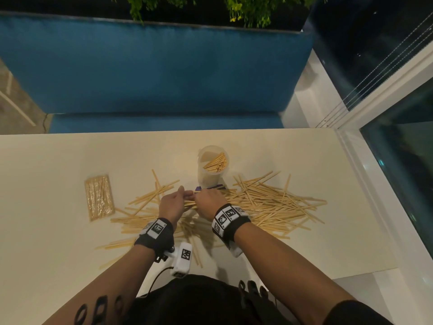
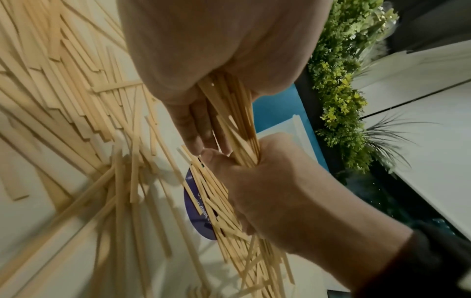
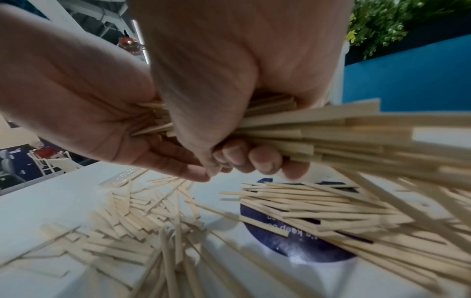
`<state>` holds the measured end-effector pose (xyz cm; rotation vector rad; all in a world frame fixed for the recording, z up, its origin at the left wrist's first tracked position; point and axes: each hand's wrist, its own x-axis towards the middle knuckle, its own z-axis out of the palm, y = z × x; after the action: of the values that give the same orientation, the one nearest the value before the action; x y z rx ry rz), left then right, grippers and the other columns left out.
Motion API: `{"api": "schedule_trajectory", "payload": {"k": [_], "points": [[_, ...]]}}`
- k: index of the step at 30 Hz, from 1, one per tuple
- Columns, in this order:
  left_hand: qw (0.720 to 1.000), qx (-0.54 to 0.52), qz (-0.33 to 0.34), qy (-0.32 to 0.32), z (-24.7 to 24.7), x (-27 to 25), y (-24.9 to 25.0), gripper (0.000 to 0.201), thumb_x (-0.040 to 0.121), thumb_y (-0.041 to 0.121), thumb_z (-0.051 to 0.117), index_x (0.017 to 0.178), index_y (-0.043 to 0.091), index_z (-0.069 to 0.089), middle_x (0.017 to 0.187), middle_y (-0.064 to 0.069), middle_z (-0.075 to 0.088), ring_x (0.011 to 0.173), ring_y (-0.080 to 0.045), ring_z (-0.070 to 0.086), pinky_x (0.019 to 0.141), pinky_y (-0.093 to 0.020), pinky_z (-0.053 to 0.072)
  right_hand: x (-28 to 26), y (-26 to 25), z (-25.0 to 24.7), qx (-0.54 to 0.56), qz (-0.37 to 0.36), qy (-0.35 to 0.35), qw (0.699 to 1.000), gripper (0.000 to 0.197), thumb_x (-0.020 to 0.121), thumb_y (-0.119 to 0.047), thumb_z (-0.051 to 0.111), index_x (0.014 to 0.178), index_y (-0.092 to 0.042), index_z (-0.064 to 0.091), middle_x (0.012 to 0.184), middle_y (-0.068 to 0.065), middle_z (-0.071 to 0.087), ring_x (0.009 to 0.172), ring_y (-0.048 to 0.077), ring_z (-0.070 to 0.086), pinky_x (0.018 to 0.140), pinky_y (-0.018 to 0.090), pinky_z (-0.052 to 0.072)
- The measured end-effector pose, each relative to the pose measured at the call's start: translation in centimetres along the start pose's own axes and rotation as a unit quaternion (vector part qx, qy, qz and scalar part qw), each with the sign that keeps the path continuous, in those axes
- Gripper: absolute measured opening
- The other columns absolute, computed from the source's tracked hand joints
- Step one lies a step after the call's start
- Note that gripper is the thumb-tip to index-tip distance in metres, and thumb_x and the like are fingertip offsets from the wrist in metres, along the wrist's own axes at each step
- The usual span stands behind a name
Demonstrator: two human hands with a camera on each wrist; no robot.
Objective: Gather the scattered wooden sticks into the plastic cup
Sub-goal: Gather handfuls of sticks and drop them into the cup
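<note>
Many thin wooden sticks (image 1: 269,202) lie scattered across the white table (image 1: 46,172). A clear plastic cup (image 1: 212,177) stands upright just beyond my hands, with several sticks (image 1: 216,163) leaning inside it. My right hand (image 1: 206,200) grips a thick bundle of sticks (image 3: 318,129) with its fingers (image 3: 254,159) curled under it. My left hand (image 1: 185,195) meets the bundle's ends with its palm (image 3: 97,113), its fingers (image 2: 196,125) fairly straight beneath the sticks. The bundle (image 2: 237,125) is held low over the pile.
A round purple disc (image 3: 293,242) lies under loose sticks in front of the cup. A sealed packet of sticks (image 1: 99,200) sits at the left. A blue bench (image 1: 164,78) runs behind the table. The table's right edge (image 1: 365,202) borders a glass railing.
</note>
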<state>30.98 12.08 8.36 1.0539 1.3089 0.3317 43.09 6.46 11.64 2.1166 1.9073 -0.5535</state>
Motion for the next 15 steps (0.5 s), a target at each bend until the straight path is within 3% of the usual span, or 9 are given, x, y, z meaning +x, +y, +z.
{"api": "schedule_trajectory", "payload": {"k": [4,6,8,10,13,15], "points": [[0.996,0.070,0.047,0.010,0.4,-0.4,-0.2,0.044,0.098,0.052,0.047,0.080,0.033,0.082,0.093,0.007,0.080,0.103,-0.022,0.071,0.101,-0.048,0.053,0.1,-0.2,0.1,0.000,0.009,0.009,1.000,0.020,0.100,-0.013,0.055,0.115,-0.007,0.068,0.109,0.013,0.069,0.099,0.031,0.069,0.073,0.036,0.045],[0.995,0.084,0.059,0.003,0.5,-0.4,0.0,0.041,0.098,0.053,0.050,0.084,0.032,0.083,0.096,0.006,0.080,0.102,-0.021,0.071,0.100,-0.048,0.053,-0.1,-0.1,0.1,0.028,0.014,0.013,0.999,0.022,0.099,-0.015,0.058,0.117,-0.006,0.066,0.107,0.014,0.069,0.097,0.032,0.069,0.072,0.036,0.045],[0.999,-0.008,0.036,-0.040,0.1,-0.6,0.6,0.047,0.097,0.058,0.053,0.098,0.020,0.081,0.100,-0.001,0.080,0.104,-0.025,0.072,0.101,-0.049,0.053,-0.1,0.4,0.3,0.095,0.031,0.011,0.995,0.022,0.098,-0.019,0.061,0.115,-0.007,0.067,0.103,0.013,0.069,0.094,0.031,0.069,0.071,0.036,0.048],[0.987,-0.141,-0.007,-0.078,-0.8,-0.6,1.1,0.065,0.097,0.065,0.046,0.116,0.008,0.072,0.111,-0.011,0.077,0.110,-0.027,0.071,0.102,-0.046,0.051,-0.2,1.2,0.0,0.169,0.058,0.014,0.984,0.015,0.096,-0.022,0.061,0.103,-0.011,0.070,0.095,0.010,0.069,0.087,0.030,0.069,0.069,0.033,0.051],[0.973,-0.215,-0.053,-0.071,-1.4,-0.6,0.8,0.067,0.102,0.063,0.037,0.121,0.006,0.065,0.115,-0.016,0.075,0.112,-0.029,0.069,0.100,-0.045,0.051,-0.7,2.4,-1.1,0.327,0.058,0.094,0.938,0.015,0.095,-0.017,0.060,0.091,-0.011,0.073,0.077,0.005,0.067,0.070,0.022,0.065,0.069,0.039,0.059],[0.981,-0.170,-0.061,-0.068,-0.7,-1.0,1.0,0.040,0.106,0.037,0.043,0.116,0.006,0.068,0.113,-0.015,0.075,0.117,-0.033,0.067,0.098,-0.046,0.053,-1.7,2.8,-2.9,0.458,0.055,0.173,0.870,0.020,0.101,-0.019,0.062,0.089,-0.015,0.077,0.057,-0.010,0.059,0.053,0.002,0.056,0.058,0.023,0.052]]}}
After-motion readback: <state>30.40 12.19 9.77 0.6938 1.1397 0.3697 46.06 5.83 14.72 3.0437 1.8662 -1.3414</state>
